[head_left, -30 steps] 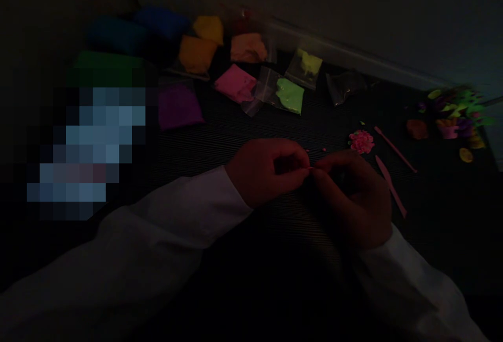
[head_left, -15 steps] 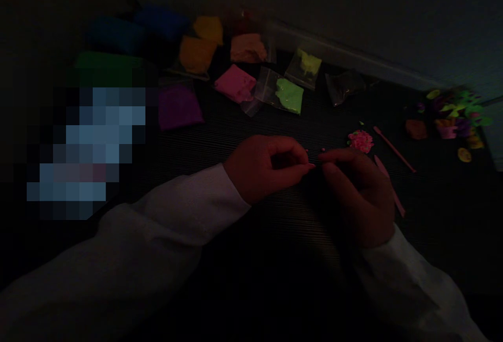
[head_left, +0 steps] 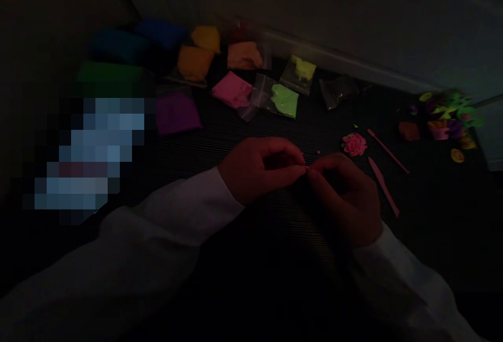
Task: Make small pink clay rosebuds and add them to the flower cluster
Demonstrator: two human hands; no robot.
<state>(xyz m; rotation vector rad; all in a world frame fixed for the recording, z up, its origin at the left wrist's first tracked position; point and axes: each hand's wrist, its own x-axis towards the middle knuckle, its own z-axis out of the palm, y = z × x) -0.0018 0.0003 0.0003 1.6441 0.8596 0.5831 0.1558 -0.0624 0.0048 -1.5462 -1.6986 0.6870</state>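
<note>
Over the dark table, my left hand [head_left: 261,170] pinches a tiny bit of pink clay [head_left: 307,168] between thumb and index finger. My right hand [head_left: 348,192] meets it there, its thumb and index fingertip closed on the same bit, which the fingers mostly cover. Just beyond the fingertips lies a small pink clay ball [head_left: 318,152]. A pink clay flower with green edges [head_left: 354,144] rests past my right hand. Beside it are a thin pink modelling stick [head_left: 388,151] and a pink plastic clay knife [head_left: 384,187].
Bags of coloured clay line the back: purple [head_left: 178,111], pink [head_left: 232,89], light green [head_left: 285,101], yellow [head_left: 303,68], and orange [head_left: 195,63]. Small finished clay shapes [head_left: 451,117] cluster at the far right. A pixelated bright patch [head_left: 98,153] covers the left. The scene is dim.
My right hand has moved left, and its fingertips have closed on the pink bit at my left fingertips. The view has shifted slightly.
</note>
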